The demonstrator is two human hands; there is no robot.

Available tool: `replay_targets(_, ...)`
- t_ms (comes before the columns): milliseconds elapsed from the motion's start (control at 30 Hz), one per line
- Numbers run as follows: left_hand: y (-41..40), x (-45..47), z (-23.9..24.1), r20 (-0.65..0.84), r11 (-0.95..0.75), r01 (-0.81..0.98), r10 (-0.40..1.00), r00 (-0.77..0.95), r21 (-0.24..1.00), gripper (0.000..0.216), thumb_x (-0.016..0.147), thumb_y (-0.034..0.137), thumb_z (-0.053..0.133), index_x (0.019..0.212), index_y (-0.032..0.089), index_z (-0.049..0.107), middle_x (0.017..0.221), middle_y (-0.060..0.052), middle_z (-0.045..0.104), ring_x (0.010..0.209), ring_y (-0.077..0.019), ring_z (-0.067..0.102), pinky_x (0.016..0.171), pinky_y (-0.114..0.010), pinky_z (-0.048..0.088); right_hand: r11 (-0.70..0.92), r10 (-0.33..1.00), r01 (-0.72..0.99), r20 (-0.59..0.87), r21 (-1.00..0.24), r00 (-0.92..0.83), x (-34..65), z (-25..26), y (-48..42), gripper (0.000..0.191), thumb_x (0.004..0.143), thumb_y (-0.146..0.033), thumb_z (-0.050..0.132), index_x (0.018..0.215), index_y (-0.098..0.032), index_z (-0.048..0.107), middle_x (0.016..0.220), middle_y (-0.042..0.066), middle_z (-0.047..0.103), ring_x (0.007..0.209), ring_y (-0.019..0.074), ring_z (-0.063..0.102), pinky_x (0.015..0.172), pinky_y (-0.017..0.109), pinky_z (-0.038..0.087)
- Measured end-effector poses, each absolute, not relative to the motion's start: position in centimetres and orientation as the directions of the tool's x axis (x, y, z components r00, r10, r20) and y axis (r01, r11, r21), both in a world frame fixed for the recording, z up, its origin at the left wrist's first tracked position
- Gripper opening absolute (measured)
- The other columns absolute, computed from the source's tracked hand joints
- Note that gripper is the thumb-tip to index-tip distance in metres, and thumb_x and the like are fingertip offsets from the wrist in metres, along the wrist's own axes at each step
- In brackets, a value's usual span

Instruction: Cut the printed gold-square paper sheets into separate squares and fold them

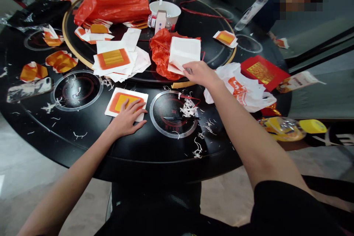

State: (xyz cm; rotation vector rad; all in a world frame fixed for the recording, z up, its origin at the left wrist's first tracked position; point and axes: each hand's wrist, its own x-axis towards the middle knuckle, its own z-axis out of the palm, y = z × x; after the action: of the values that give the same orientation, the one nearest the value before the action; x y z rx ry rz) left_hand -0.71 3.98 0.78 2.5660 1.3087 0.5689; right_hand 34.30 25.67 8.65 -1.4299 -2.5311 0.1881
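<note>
We see the left hand (pixel 127 118) pressed flat on a single joss paper sheet (pixel 119 101), fingers spread wide with nothing gripped. The sheet lies face up near the near edge of the round black bench (pixel 143 155), left of middle, between two inset hob rings (pixel 174 115).

The right hand (pixel 200 73) reaches further in to a white paper stack (pixel 184 51). That stack sits on a crumpled orange bag (pixel 160 53) just past the middle of the bench. The fingers are curled narrow on the stack's near edge and touch the top sheet. We cannot tell whether they pinch it or only rest on it.

Progress, as we judge it:
- A few folded gold pieces (pixel 61 61) lie toward the left edge, so some folding is done.
- Most is left: a loose pile of flat sheets (pixel 113 59) lies left of the orange bag, and the white stack looks thick.
- The sheet under the left hand is unfolded.

Paper shreds (pixel 188 108) litter the near side. Also there: a white bowl (pixel 165 9) toward the far edge, a red packet (pixel 261 72) and a white plastic bag (pixel 243 88) at the right edge, and a phone (pixel 29 89) at the left edge.
</note>
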Motion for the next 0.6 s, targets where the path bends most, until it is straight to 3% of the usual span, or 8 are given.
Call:
replay_targets(167,4.0,-0.7,0.9,0.234,-0.573,0.734,0.820,0.523,0.365,0.032,0.108,0.044,0.057,0.134,0.026,0.065,0.159,-0.011,0.059,0.157,-0.0335,0.044,0.134,-0.067,0.016,0.483,0.873,0.852,0.190,-0.201,-0.449,33.4,7.8,25.5,0.038,0.096,-0.029,0.060,0.131,-0.027,0.074,0.141,0.009,0.071,0.132,0.0354,0.062,0.117,0.048,0.047)
replay_targets(333,3.9,-0.5,0.8,0.247,-0.569,0.733,0.822,0.512,0.372,0.037,0.108,0.046,0.057,0.139,0.026,0.064,0.159,-0.012,0.059,0.157,-0.0333,0.044,0.134,-0.066,0.015,0.290,0.948,0.940,0.187,-0.178,-0.257,32.0,9.0,26.9,0.039,0.099,-0.018,0.049,0.131,-0.014,0.073,0.133,0.019,0.073,0.129,0.0384,0.062,0.112,0.055,0.049)
replay_targets(433,3.7,-0.6,0.9,0.296,-0.560,0.752,0.827,0.478,0.348,0.051,0.108,0.049,0.058,0.153,0.026,0.052,0.164,-0.013,0.055,0.159,-0.0337,0.042,0.134,-0.063,0.015,0.208,0.951,0.953,0.274,-0.222,-0.144,31.2,11.7,25.5,0.047,0.099,-0.011,0.043,0.137,-0.015,0.070,0.128,0.020,0.074,0.126,0.0405,0.066,0.110,0.059,0.050)
replay_targets(600,3.5,-1.0,0.7,0.544,-0.546,0.783,0.771,0.331,0.296,0.074,0.105,0.041,0.065,0.166,0.027,0.026,0.171,-0.019,0.043,0.159,-0.0344,0.041,0.130,-0.059,0.029,0.394,0.837,0.873,0.503,-0.286,-0.214,30.4,13.5,12.4,0.071,0.093,-0.009,0.052,0.162,-0.028,0.052,0.154,0.010,0.065,0.152,0.0404,0.049,0.125,0.067,0.043)
